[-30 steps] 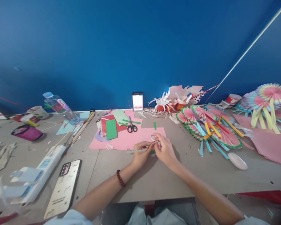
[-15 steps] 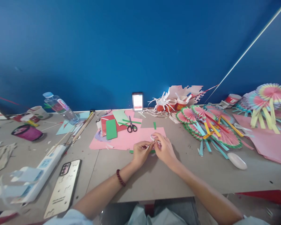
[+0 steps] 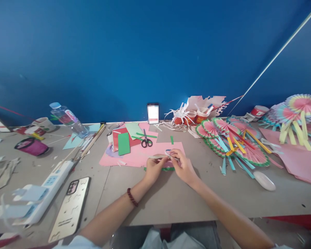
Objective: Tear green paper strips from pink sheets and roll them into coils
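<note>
Both my hands are together over the front part of a pink paper sheet [image 3: 137, 155]. My right hand [image 3: 183, 167] pinches a small white ring [image 3: 167, 151] that looks like a roll of tape. A pale strip [image 3: 158, 156] runs leftward from it, and my left hand [image 3: 153, 170] is closed on that strip. Just below my fingers lies a green-edged paper piece [image 3: 168, 169], mostly covered by the hands. Black-handled scissors [image 3: 146, 141] rest on the pink sheet, beside a green paper rectangle [image 3: 124, 144] and some green strips [image 3: 145, 135].
Folded paper fans [image 3: 233, 138] and a white oval object [image 3: 264, 181] lie to the right. Red cups [image 3: 200, 116] stand at the back. Leftward are a leaning bottle [image 3: 68, 119], a power strip [image 3: 49, 190] and a phone [image 3: 69, 209]. A small screen [image 3: 153, 114] stands against the blue wall.
My hands have turned slightly. The strip between them now lies flatter, stretched toward the left, and the white ring shows more openly. The view has shifted a little.
</note>
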A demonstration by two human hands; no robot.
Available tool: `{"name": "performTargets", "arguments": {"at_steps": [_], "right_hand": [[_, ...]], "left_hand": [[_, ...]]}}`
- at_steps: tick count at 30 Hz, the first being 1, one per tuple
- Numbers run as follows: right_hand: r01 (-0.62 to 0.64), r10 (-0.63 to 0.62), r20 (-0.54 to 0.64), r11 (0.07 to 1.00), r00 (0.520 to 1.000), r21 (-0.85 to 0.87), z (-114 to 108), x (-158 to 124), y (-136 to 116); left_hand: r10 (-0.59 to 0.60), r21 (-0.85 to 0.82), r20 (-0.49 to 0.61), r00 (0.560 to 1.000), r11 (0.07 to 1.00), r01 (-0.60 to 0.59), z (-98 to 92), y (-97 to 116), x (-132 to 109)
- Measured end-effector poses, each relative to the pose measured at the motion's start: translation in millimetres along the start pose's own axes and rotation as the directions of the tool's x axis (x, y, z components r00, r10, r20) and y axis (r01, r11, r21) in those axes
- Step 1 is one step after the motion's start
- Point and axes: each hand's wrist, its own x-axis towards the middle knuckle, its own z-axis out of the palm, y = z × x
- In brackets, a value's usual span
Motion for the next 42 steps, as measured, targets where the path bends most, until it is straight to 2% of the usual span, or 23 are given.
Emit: {"name": "performTargets", "arguments": {"at_steps": [5, 14, 23, 26, 30, 35, 38, 39, 40, 41, 42], "right_hand": [[-0.019, 0.018, 0.016, 0.997, 1.0, 0.077, -1, 1, -4], [-0.022, 0.021, 0.017, 0.997, 1.0, 0.077, 0, 1, -3], [-0.072, 0.07, 0.022, 0.991, 0.997, 0.117, 5, -3, 2], [-0.069, 0.07, -0.006, 0.993, 0.998, 0.095, 6, -3, 4], [-0.06, 0.062, -0.017, 0.995, 0.998, 0.074, 10, -5, 1], [-0.021, 0.023, -0.063, 0.999, 0.998, 0.027, 13, -5, 0], [-0.016, 0.009, -0.168, 0.999, 0.986, -0.042, -2, 6, 12], [-0.04, 0.028, -0.207, 0.998, 0.978, -0.051, -11, 12, 18], [-0.07, 0.054, -0.227, 0.996, 0.972, -0.062, -21, 18, 25], [-0.099, 0.073, -0.261, 0.991, 0.963, -0.085, -30, 23, 31], [-0.13, 0.095, -0.289, 0.986, 0.952, -0.103, -39, 28, 37]], "left_hand": [[-0.01, -0.005, 0.035, 0.999, 1.0, 0.01, -0.9, 0, 0], [0.008, 0.018, 0.062, 0.998, 1.0, -0.009, 0.2, 2, -3], [0.153, 0.171, 0.067, 0.986, 0.972, -0.162, 0.3, -4, -7], [0.305, 0.26, 0.11, 0.946, 0.91, -0.323, -1.9, -4, -10], [0.507, 0.366, 0.163, 0.846, 0.766, -0.529, -5.7, -7, -9], [0.63, 0.4, 0.204, 0.749, 0.645, -0.651, -8.0, -9, -9], [0.676, 0.35, 0.266, 0.688, 0.597, -0.722, -2.6, -6, -18], [0.665, 0.304, 0.308, 0.68, 0.609, -0.733, 0.4, -6, -22], [0.647, 0.258, 0.326, 0.689, 0.641, -0.723, 3.6, -5, -25], [0.609, 0.24, 0.311, 0.73, 0.693, -0.68, 6.8, -4, -27], [0.525, 0.237, 0.294, 0.798, 0.769, -0.594, 9.4, -4, -29]]}}
